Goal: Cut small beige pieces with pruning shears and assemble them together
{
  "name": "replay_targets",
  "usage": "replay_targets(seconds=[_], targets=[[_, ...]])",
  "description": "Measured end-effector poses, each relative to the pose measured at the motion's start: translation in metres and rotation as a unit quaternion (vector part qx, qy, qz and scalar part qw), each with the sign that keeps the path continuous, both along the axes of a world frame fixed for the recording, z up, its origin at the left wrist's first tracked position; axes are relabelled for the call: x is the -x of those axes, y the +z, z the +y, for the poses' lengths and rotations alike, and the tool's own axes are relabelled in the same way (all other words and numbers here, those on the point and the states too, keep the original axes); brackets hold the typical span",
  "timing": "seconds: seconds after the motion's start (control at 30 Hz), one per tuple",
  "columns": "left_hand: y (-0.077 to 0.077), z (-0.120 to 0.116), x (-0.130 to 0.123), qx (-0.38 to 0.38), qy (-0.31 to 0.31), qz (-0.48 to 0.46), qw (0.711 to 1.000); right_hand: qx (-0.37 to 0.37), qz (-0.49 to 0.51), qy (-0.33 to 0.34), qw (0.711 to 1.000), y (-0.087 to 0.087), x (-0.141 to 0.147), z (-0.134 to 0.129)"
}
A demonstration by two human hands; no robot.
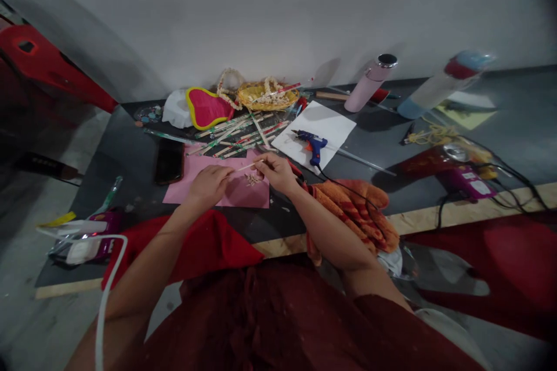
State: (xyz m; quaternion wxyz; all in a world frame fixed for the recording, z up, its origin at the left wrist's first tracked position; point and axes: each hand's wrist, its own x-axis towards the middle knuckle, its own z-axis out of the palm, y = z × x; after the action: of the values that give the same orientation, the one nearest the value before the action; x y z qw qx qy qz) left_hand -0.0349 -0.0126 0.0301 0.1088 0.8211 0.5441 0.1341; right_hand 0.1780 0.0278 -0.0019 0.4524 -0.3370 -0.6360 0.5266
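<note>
Between my two hands runs a thin pale stick (pixel 245 167), one end at each hand's fingertips. My left hand (pixel 210 184) pinches its left end above a pink sheet (pixel 235 199). The fingers of my right hand (pixel 275 170) are closed on the other end. Below the stick, a small heap of short pale pieces (pixel 252 179) lies on the pink sheet. Several striped sticks (pixel 237 134) are piled behind the hands. A blue glue gun (pixel 316 148) rests on a white sheet (pixel 342 127) to the right.
A dark phone (pixel 169 160) lies left of the pink sheet. Behind are a wicker basket (pixel 285 102) and a pink-and-yellow pad (pixel 209 108). At the right stand a pink flask (pixel 366 86) and a bottle (pixel 435 91). An orange towel (pixel 354 208) sits near the front edge.
</note>
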Motion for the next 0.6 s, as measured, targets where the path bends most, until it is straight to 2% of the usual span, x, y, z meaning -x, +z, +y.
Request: replay_targets(seconds=[0.07, 0.13, 0.23, 0.3, 0.43, 0.5, 0.6], targets=[[0.005, 0.001, -0.015, 0.006, 0.012, -0.04, 0.999, -0.016, -0.023, 0.039, 0.999, 0.001, 0.002, -0.004], [0.008, 0.002, -0.026, 0.006, 0.027, -0.073, 0.997, -0.036, -0.054, 0.051, 0.997, 0.002, 0.001, -0.004], [0.006, 0.005, -0.031, -0.008, 0.056, -0.073, 0.996, -0.097, -0.14, -0.005, 0.985, 0.004, -0.009, 0.003], [0.001, 0.008, -0.027, -0.02, 0.071, -0.049, 0.996, -0.156, -0.234, -0.025, 0.959, 0.004, -0.017, 0.009], [-0.019, 0.011, -0.019, -0.07, 0.085, -0.025, 0.994, -0.208, -0.416, 0.042, 0.884, 0.003, -0.024, 0.011], [-0.028, 0.011, -0.017, -0.109, 0.075, -0.037, 0.991, -0.21, -0.463, 0.063, 0.859, 0.004, -0.024, 0.007], [-0.036, 0.01, -0.017, -0.14, 0.069, -0.057, 0.986, -0.21, -0.501, 0.068, 0.837, 0.005, -0.023, 0.002]])
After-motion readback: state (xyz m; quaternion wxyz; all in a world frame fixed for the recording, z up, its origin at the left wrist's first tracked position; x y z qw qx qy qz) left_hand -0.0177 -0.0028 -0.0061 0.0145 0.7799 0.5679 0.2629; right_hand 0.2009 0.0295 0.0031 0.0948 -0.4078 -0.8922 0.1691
